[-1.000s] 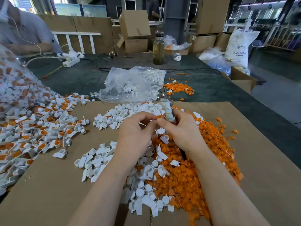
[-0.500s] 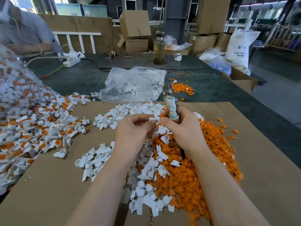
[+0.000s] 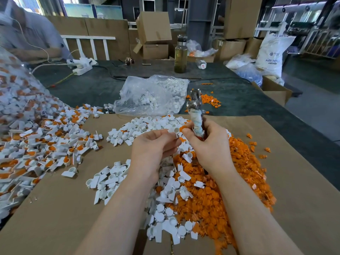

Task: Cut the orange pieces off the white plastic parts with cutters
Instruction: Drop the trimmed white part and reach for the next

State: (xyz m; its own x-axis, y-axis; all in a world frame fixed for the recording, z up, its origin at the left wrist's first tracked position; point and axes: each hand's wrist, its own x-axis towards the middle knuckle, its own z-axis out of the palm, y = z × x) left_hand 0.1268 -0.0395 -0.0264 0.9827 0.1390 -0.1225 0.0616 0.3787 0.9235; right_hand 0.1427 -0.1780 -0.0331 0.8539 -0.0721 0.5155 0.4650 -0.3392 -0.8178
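Head cam: left hand (image 3: 154, 144) pinches white part (image 3: 173, 130) w/ orange piece (image 3: 182, 128) attached, held above orange pile (image 3: 220, 190) on cardboard (image 3: 55, 218). Right hand (image 3: 207, 142) grips cutters (image 3: 196, 115), head up, jaws ~closed.

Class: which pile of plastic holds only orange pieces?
The big heap beneath the right hand; the left pile mixes white with orange.
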